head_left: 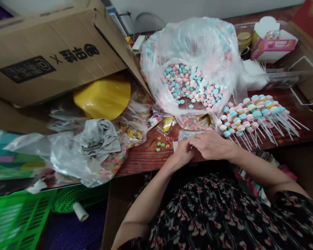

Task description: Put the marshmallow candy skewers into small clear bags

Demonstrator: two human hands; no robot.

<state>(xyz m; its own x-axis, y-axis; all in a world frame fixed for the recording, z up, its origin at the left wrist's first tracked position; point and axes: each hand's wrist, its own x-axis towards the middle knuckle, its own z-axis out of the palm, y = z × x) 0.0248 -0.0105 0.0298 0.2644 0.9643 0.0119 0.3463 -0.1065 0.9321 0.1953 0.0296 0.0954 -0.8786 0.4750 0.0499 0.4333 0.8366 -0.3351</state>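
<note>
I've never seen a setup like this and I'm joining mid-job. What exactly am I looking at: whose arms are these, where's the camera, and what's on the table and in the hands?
There is no machine here. This single picture comes from a camera worn on a person's head, looking forward and down, so the bare arms are the wearer's own. The left hand and right hand meet near the table's edge; whatever they hold is too small to tell. On the reddish-brown wood-grain table lie a clear plastic bag of round pastel pink, blue and white candies, a heap of thin white sticks threaded with similar candies, and a few small loose coloured candy pieces. A brown cardboard box leans at the far left.
</note>
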